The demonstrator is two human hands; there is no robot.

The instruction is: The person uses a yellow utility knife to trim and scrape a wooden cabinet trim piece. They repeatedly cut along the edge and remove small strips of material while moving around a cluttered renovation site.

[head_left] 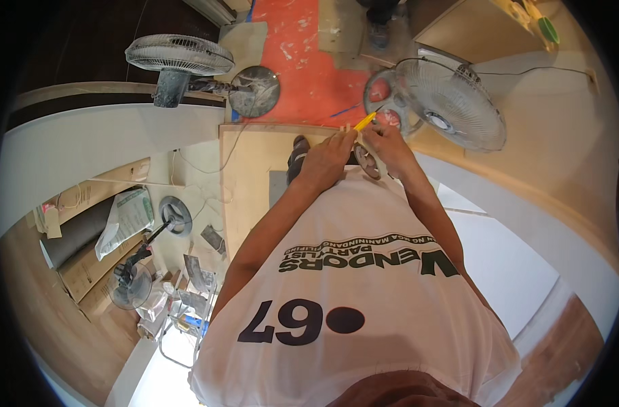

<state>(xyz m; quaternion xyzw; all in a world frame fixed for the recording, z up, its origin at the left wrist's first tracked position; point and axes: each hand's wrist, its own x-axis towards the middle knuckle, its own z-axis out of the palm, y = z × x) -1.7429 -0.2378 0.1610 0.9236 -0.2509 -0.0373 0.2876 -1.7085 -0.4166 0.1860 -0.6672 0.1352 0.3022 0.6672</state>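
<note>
Gripping noted at upper centre of frame: a slim yellow tool [365, 121] sits at the fingertips, between the two hands. It slants toward the upper right, dark narrow tip outermost; exact type not resolved.

Left hand [328, 157]: fingers bent and drawn together at the tool's lower-left end; appears to grip it there. Right hand [389, 148]: fingers curled, just beside and below the tool's other end. Contact with the tool cannot be told; whether this hand is closed on anything cannot be told either.

Round brown-grey object [368, 161] shows below the tool, between the hands; its support is hidden. White shirt [370, 292] fills lower centre.

Surroundings: red floor covering [299, 68] at top centre, beyond the hands. Caged fan [179, 55] at upper left, a larger fan [452, 105] at upper right near the right hand. Third fan [131, 285] at lower left, near cardboard boxes [92, 279]. Dark shoe [378, 34] of another person at top edge, well apart from the tool.
</note>
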